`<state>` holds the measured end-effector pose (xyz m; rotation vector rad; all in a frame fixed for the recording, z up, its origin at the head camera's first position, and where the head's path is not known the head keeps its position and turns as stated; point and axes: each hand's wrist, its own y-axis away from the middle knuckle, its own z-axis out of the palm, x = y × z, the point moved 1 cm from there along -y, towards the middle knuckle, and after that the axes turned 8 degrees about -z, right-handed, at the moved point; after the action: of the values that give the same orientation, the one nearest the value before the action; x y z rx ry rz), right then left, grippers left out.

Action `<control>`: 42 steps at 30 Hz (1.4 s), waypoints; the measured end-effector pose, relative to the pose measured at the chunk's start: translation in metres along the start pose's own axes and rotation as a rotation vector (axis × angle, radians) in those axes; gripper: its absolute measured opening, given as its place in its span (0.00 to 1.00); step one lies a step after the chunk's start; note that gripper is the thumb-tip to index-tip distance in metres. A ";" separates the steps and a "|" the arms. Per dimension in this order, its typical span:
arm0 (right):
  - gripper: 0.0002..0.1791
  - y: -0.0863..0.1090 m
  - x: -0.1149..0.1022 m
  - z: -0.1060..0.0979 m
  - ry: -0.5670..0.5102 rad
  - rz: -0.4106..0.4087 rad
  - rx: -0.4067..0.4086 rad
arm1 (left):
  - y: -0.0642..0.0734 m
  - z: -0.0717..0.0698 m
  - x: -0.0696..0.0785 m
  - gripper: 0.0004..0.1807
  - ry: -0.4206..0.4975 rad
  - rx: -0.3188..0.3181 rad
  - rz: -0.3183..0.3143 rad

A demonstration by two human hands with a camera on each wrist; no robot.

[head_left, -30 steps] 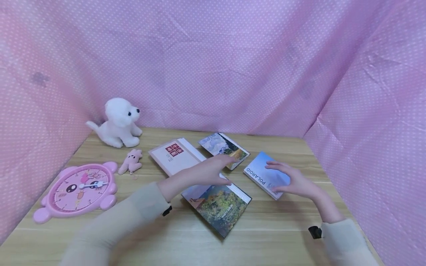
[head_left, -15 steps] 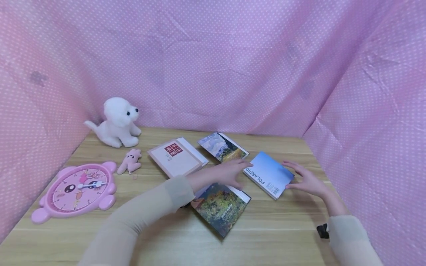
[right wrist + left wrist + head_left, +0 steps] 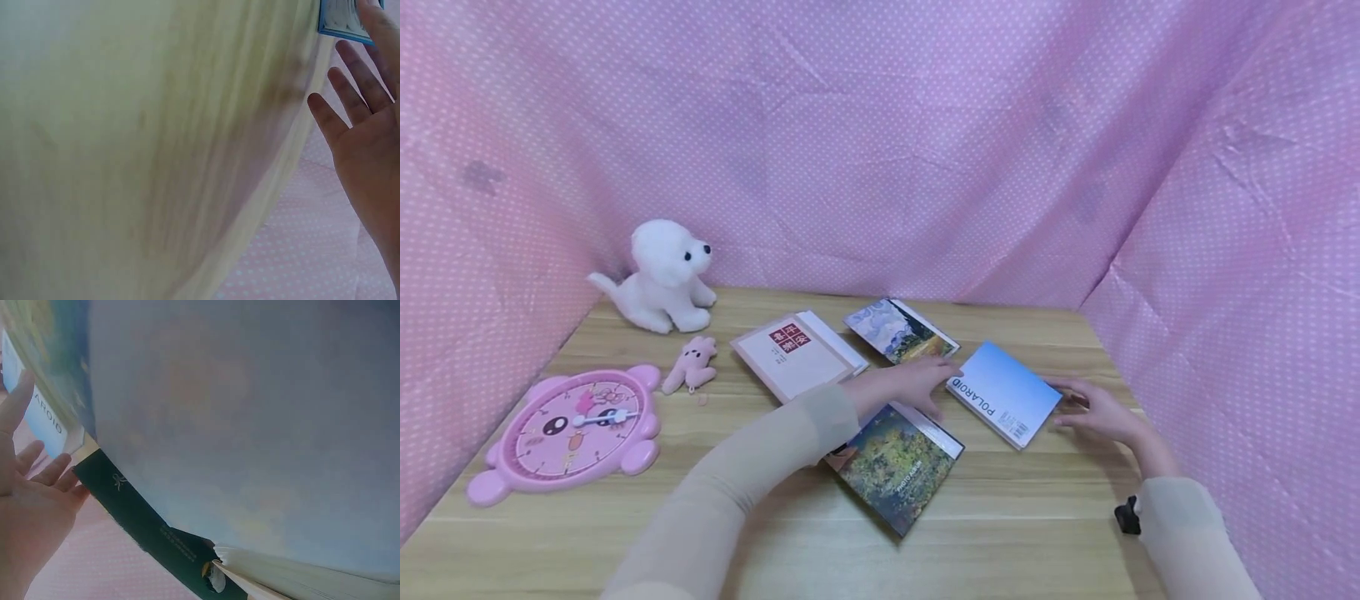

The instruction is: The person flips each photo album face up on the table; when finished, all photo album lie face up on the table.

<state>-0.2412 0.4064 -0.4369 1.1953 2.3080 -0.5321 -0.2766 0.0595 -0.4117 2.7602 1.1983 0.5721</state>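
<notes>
A blue-to-white book [image 3: 1011, 387] lettered POLAROID lies flat on the right half of the table. At its left edge are the fingertips of my left hand [image 3: 917, 385], fingers extended, the forearm crossing above a photo album [image 3: 898, 467] with a garden picture. My right hand [image 3: 1097, 412] is at the book's right edge, thumb and fingers spread. In the left wrist view the left palm [image 3: 34, 506] shows nothing in it, with the book beyond. The right wrist view has the right hand [image 3: 369, 134] with fingers loosely extended beside the book's page edge [image 3: 344, 17].
Behind the left hand lies an album with a landscape painting [image 3: 898, 329]. A cream book with a red emblem [image 3: 793, 354] is left of it. Farther left are a pink clock [image 3: 572, 429], a small pink plush [image 3: 691, 364] and a white toy dog [image 3: 666, 275]. Pink dotted cloth [image 3: 880, 150] surrounds the table.
My left hand has moved right, from over the albums to the POLAROID book's left edge. My right hand has drawn back from over the book to its right edge. The book stays about in place.
</notes>
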 end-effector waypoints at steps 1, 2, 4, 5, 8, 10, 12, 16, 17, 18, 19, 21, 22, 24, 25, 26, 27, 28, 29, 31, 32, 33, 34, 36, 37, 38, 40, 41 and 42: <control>0.37 0.000 0.002 0.000 -0.003 0.005 0.008 | -0.001 0.000 0.000 0.44 -0.002 -0.004 -0.003; 0.36 0.000 0.003 0.001 -0.006 0.009 0.009 | -0.002 0.001 -0.001 0.43 -0.005 -0.007 -0.002; 0.33 0.000 0.006 0.001 -0.005 0.013 0.020 | -0.003 0.001 -0.002 0.42 -0.007 -0.007 0.005; 0.32 0.000 0.007 0.001 -0.010 0.010 0.028 | -0.004 0.002 -0.002 0.41 -0.013 -0.009 0.011; 0.29 -0.001 0.010 0.001 -0.029 -0.002 0.040 | -0.005 0.004 -0.003 0.37 -0.054 0.002 0.043; 0.28 -0.002 0.012 0.001 -0.044 -0.002 0.045 | -0.005 0.006 -0.004 0.35 -0.083 0.014 0.056; 0.28 -0.003 0.013 0.001 -0.061 0.001 0.048 | -0.005 0.007 -0.004 0.34 -0.105 0.025 0.060; 0.28 -0.003 0.013 0.001 -0.096 0.010 0.049 | -0.004 0.009 -0.004 0.34 -0.112 0.034 0.049; 0.28 -0.003 0.012 0.001 -0.107 0.013 0.046 | -0.004 0.009 -0.004 0.34 -0.113 0.035 0.047; 0.28 -0.003 0.012 0.001 -0.114 0.014 0.046 | -0.004 0.010 -0.003 0.34 -0.114 0.035 0.046; 0.29 -0.003 0.011 0.001 -0.124 0.015 0.044 | -0.004 0.010 -0.004 0.34 -0.116 0.037 0.046; 0.29 -0.003 0.011 0.001 -0.132 0.025 0.035 | -0.004 0.010 -0.003 0.33 -0.110 0.036 0.045; 0.30 -0.003 0.011 0.001 -0.130 0.031 0.030 | -0.004 0.010 -0.003 0.33 -0.106 0.034 0.046; 0.30 -0.003 0.010 0.001 -0.125 0.040 0.028 | -0.003 0.010 -0.002 0.33 -0.103 0.031 0.049; 0.30 -0.003 0.010 0.001 -0.122 0.048 0.027 | -0.003 0.010 -0.002 0.33 -0.102 0.029 0.049; 0.30 -0.003 0.010 0.001 -0.120 0.051 0.029 | -0.003 0.009 -0.002 0.33 -0.099 0.025 0.051; 0.30 -0.003 0.009 0.001 -0.122 0.056 0.032 | -0.002 0.009 -0.001 0.33 -0.097 0.021 0.051; 0.30 -0.003 0.009 0.001 -0.125 0.058 0.033 | -0.002 0.009 -0.001 0.33 -0.098 0.019 0.052; 0.29 -0.003 0.009 0.001 -0.129 0.059 0.036 | -0.002 0.009 -0.001 0.33 -0.099 0.016 0.052; 0.29 -0.003 0.008 0.001 -0.144 0.056 0.041 | -0.001 0.008 0.000 0.33 -0.093 0.009 0.051; 0.28 -0.003 0.008 0.001 -0.154 0.051 0.047 | -0.001 0.008 0.000 0.34 -0.084 0.005 0.050; 0.28 -0.003 0.008 0.000 -0.158 0.049 0.050 | 0.000 0.007 0.000 0.34 -0.072 0.000 0.045; 0.28 -0.004 0.007 0.000 -0.153 0.043 0.048 | 0.000 0.007 0.000 0.33 -0.064 0.001 0.043; 0.27 -0.004 0.006 -0.001 -0.152 0.038 0.057 | 0.000 0.007 -0.001 0.33 -0.036 -0.003 0.036; 0.27 -0.005 0.005 -0.002 -0.145 0.042 0.062 | 0.000 0.006 -0.002 0.32 -0.021 -0.006 0.033; 0.27 -0.005 0.005 -0.003 -0.145 0.048 0.062 | 0.000 0.006 -0.002 0.32 -0.007 -0.005 0.031; 0.28 -0.005 0.003 -0.005 -0.142 0.074 0.058 | -0.001 0.006 -0.003 0.31 0.018 -0.005 0.034; 0.28 -0.005 0.002 -0.006 -0.149 0.092 0.066 | 0.000 0.005 -0.004 0.30 0.038 -0.010 0.037; 0.28 -0.006 0.001 -0.007 -0.155 0.105 0.071 | 0.000 0.005 -0.005 0.29 0.053 -0.011 0.041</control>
<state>-0.2480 0.4079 -0.4308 1.2543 2.1004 -0.6498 -0.2780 0.0568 -0.4179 2.7837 1.1472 0.6575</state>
